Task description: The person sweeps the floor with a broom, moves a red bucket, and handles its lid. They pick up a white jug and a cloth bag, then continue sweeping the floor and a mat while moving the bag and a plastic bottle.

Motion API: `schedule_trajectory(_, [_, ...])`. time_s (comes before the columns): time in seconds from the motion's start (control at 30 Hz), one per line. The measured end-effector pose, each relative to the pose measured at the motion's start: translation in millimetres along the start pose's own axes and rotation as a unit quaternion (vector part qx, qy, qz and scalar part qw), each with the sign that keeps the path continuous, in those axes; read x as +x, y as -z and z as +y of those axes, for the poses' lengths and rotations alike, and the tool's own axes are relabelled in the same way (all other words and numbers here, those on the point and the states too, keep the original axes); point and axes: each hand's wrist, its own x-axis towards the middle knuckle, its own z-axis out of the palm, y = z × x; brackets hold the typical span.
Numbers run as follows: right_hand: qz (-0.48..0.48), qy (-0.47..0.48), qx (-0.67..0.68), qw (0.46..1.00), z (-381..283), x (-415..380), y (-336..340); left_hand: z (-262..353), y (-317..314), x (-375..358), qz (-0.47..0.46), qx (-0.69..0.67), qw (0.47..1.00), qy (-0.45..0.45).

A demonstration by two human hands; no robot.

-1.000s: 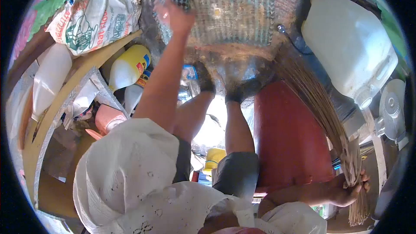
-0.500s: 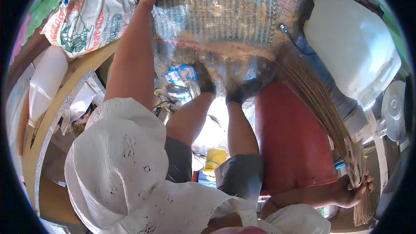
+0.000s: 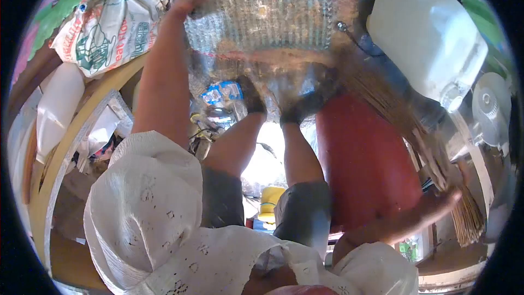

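Brown sticks make the broom (image 3: 385, 98), just beside the big red thing (image 3: 365, 169). It is blurry, so maybe moving. The right hand (image 3: 443, 203) has its grip curled round it. The left hand (image 3: 186, 6) is well apart from the big red thing; I can't tell its grip.

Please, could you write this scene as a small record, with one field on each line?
Left hand: stretched forward, near mat; grip blurred
Right hand: gripping broom near its bound end
Forward left: printed sack
Forward right: large white jug
Near feet: blue-and-white packet
Beside right leg: red object
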Motion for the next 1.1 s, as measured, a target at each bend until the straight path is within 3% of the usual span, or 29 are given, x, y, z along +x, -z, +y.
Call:
schedule_trajectory(0.03, [-0.025, -0.034, 0.025, 0.999, -4, -5, -7, -6, 1, 1, -0.014, 0.083, 0.988, -0.132])
schedule_trajectory(0.07, [-0.052, -0.030, -0.019, 0.998, -13, -10, -12, 62, -12, -42, 0.026, 0.018, 0.999, 0.010])
schedule_trajectory(0.1, [-0.059, -0.083, 0.025, 0.994, -24, -21, -16, 58, -17, -51, 0.006, 0.138, 0.990, 0.003])
schedule_trajectory(0.13, [-0.108, -0.028, -0.013, 0.994, -33, -28, -14, 57, -19, -59, -0.010, 0.257, 0.966, -0.003])
schedule_trajectory(0.17, [-0.155, 0.027, -0.053, 0.986, -39, -34, -8, 96, -27, -98, 0.105, 0.143, 0.982, 0.068])
schedule_trajectory(0.2, [-0.221, 0.054, -0.037, 0.973, -36, -40, 4, 106, -31, -123, 0.127, 0.114, 0.984, 0.052])
schedule_trajectory(0.23, [-0.285, 0.083, -0.021, 0.955, -29, -49, 15, 130, -33, -152, 0.100, 0.094, 0.984, 0.114])
schedule_trajectory(0.27, [-0.279, 0.089, -0.020, 0.956, -19, -61, 23, 137, -38, -175, 0.111, 0.099, 0.987, 0.056])
schedule_trajectory(0.3, [-0.331, -0.130, 0.279, 0.892, -6, -72, 27, 164, -43, -203, 0.094, 0.054, 0.993, 0.037])
schedule_trajectory(0.33, [-0.342, -0.328, 0.538, 0.697, 6, -81, 32, 155, -49, -217, 0.037, 0.217, 0.975, 0.012])
schedule_trajectory(0.37, [-0.309, -0.482, 0.716, 0.399, 6, -84, 42, 192, -53, -244, 0.070, 0.133, 0.988, 0.027])
schedule_trajectory(0.43, [-0.253, -0.374, 0.497, 0.741, -49, -116, 57, 251, -69, -294, 0.102, -0.011, 0.994, 0.049])
schedule_trajectory(0.47, [-0.270, -0.331, 0.474, 0.770, -51, -124, 69, 266, -73, -312, 0.102, -0.067, 0.991, 0.057])
schedule_trajectory(0.5, [-0.370, -0.214, 0.556, 0.713, -39, -123, 72, 280, -75, -329, 0.105, -0.067, 0.991, 0.053])
schedule_trajectory(0.57, [-0.332, -0.394, 0.524, 0.678, -25, -131, 91, 306, -75, -362, 0.125, -0.093, 0.986, 0.058])
schedule_trajectory(0.63, [-0.350, -0.464, 0.423, 0.695, -10, -145, 100, 328, -62, -395, 0.130, -0.093, 0.986, 0.056])
schedule_trajectory(0.7, [-0.463, -0.457, 0.224, 0.726, -18, -138, 113, 339, -48, -426, 0.135, -0.095, 0.985, 0.051])
schedule_trajectory(0.8, [-0.482, -0.427, 0.234, 0.729, -55, -128, 137, 349, -16, -458, 0.133, -0.127, 0.982, 0.037])
schedule_trajectory(0.83, [-0.482, -0.401, 0.248, 0.739, -62, -130, 146, 365, 0, -466, 0.156, -0.134, 0.975, 0.082])
schedule_trajectory(0.87, [-0.513, -0.431, 0.196, 0.716, -54, -131, 157, 373, 11, -474, 0.180, -0.141, 0.965, 0.129])
schedule_trajectory(0.9, [-0.514, -0.432, 0.195, 0.715, -41, -136, 161, 370, 20, -481, 0.181, -0.142, 0.964, 0.130])
schedule_trajectory(0.97, [-0.577, -0.242, -0.008, 0.780, -31, -139, 159, 355, 33, -484, 0.169, 0.044, 0.982, 0.068])
schedule_trajectory(1.0, [-0.561, -0.224, 0.018, 0.797, -36, -127, 156, 344, 35, -488, 0.189, 0.100, 0.976, 0.042])
schedule_trajectory(1.03, [-0.555, -0.349, 0.041, 0.754, -50, -108, 153, 353, 41, -495, 0.187, 0.101, 0.976, 0.043])
schedule_trajectory(1.1, [-0.544, -0.263, -0.015, 0.796, -67, -81, 125, 384, 59, -508, 0.224, 0.225, 0.947, -0.037])
